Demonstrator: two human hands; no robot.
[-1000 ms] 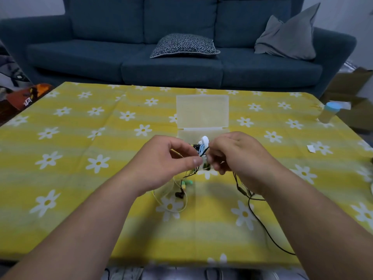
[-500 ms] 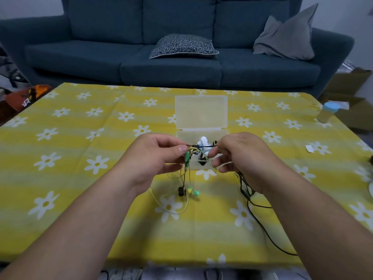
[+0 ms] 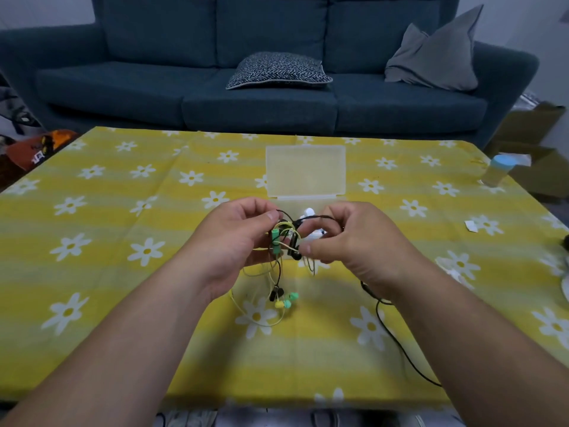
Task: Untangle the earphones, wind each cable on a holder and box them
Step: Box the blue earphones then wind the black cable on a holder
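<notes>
Nearest you, a thin black cable (image 3: pixel 400 346) trails across the yellow daisy-print tablecloth (image 3: pixel 123 272) from under your right wrist. Above the cloth, your left hand (image 3: pixel 234 241) and right hand (image 3: pixel 354 241) each pinch the tangled knot of black, yellow and green earphone cables (image 3: pixel 284 241), with small earbuds (image 3: pixel 284 300) dangling below. Just behind, the clear plastic box (image 3: pixel 304 171) lies open, a small white object (image 3: pixel 308 211) at its base. Beyond stands 1 dark blue sofa (image 3: pixel 246 97).

The knot of yellow, black and green earphone cables (image 3: pixel 284 238) is too fine to trace strand by strand. The right hand (image 3: pixel 348 238) hides most of a small white plastic holder (image 3: pixel 308 212) and the base of the translucent plastic box (image 3: pixel 304 171). The right edge cuts off a white object (image 3: pixel 566 288) on the surface (image 3: pixel 123 272).
</notes>
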